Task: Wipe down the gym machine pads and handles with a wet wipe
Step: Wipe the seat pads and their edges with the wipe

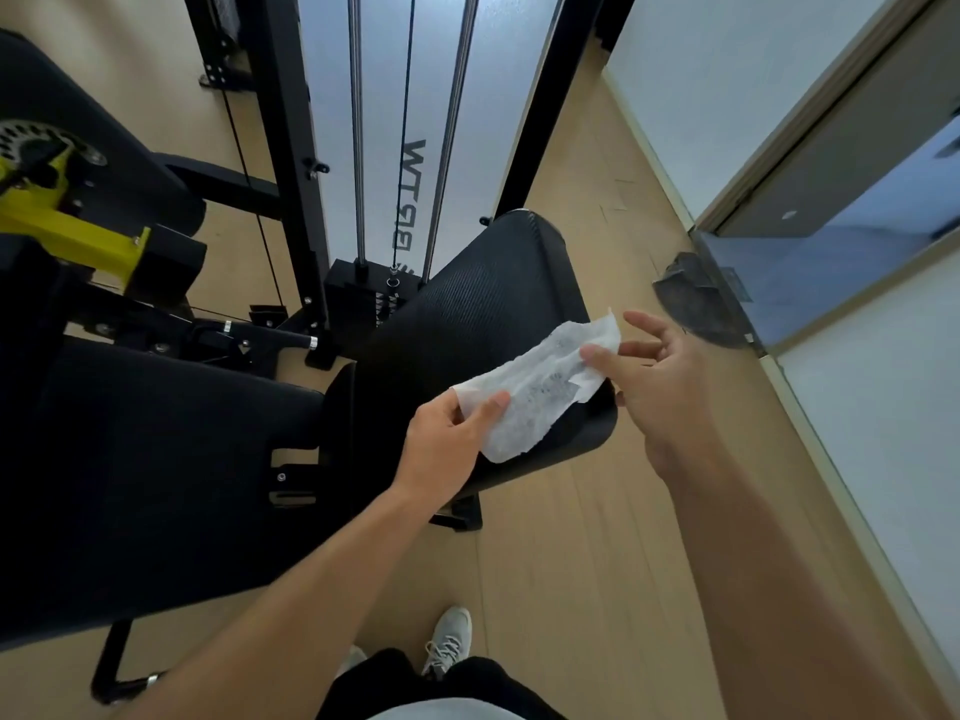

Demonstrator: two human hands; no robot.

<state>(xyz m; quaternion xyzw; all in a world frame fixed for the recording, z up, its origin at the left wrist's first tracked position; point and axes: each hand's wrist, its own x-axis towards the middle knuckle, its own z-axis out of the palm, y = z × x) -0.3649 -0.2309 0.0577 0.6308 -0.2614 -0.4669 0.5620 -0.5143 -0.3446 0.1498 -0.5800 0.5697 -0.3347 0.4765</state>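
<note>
head view, frame centre: my left hand [447,433] and right hand [649,376] each pinch an end of the soiled wet wipe [535,387] above the black pad [483,304]; refolding seems underway, next pressing it down.

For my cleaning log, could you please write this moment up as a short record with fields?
setting: wooden floor beside a black cable weight machine
wipe: white crumpled wet wipe, grey smudges on it, stretched between both hands
left hand: thumb and fingers pinch the wipe's lower corner
right hand: fingertips pinch the upper edge, other fingers spread
pad under wipe: black ribbed padded seat back, tilted
other pad: black flat bench cushion, to the left
wiping: wipe looks held just above the pad
</note>
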